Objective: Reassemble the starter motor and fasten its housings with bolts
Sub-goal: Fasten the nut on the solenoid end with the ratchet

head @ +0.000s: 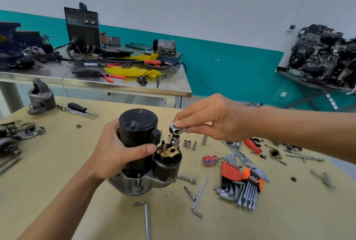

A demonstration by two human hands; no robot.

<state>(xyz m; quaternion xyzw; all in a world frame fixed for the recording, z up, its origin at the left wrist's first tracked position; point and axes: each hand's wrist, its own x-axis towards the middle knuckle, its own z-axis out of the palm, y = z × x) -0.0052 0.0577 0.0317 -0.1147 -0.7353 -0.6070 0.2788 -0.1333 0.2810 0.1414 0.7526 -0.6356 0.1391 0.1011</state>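
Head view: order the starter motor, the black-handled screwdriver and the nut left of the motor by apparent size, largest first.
1. starter motor
2. black-handled screwdriver, though it lies farther from the camera
3. nut

The room is bright and evenly lit by soft, diffuse light with no single source evident. Shadows are faint: only a pale one sits under the starter motor (138, 131) on the near counter (250, 224). The chrome ratchet (174, 128) shows small white glints, and the far steel counter (179, 85) has a dull sheen. Wide-angle distortion bends the wall lines toward the edges. A grey tool (323, 179) at the near right is smeared by blur, while the centre is sharp.
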